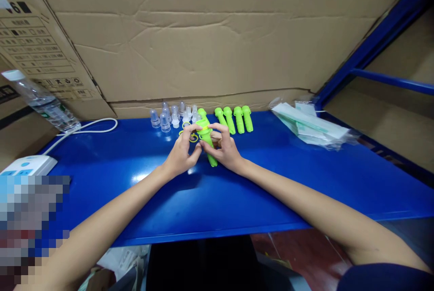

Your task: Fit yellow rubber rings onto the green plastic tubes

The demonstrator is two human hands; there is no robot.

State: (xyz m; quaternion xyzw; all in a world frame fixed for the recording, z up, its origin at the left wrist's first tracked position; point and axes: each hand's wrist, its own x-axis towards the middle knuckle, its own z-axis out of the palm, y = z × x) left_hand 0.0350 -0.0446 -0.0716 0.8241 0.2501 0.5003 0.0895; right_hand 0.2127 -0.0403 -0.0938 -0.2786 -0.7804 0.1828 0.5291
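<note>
Centrally, just above a blue desk (152,205), a lime-green handle (212,157) is grasped by both bare hands. Its yellow band (204,128), set just below the wide head, is pinched by the fingertips of the left hand (185,150), while the collar and shaft are steadied by the right hand (228,147).

Work is judged to be partway through on this one piece: the band is seated around it, though whether fully cannot be told. Loose yellow rings (194,141) are seen beside the left hand, not fitted to anything. To the right, four matching green handles (239,120) are laid in a row; whether they are finished cannot be made out. Clear caps (165,123) are grouped to the left, joined to no handle.

The handles are smooth, glossy-looking plastic, club-shaped, with flared heads. The caps are see-through and domed; the rings are thin. The desk is shiny, and behind it creased brown cardboard (210,46) is stood upright.
</note>
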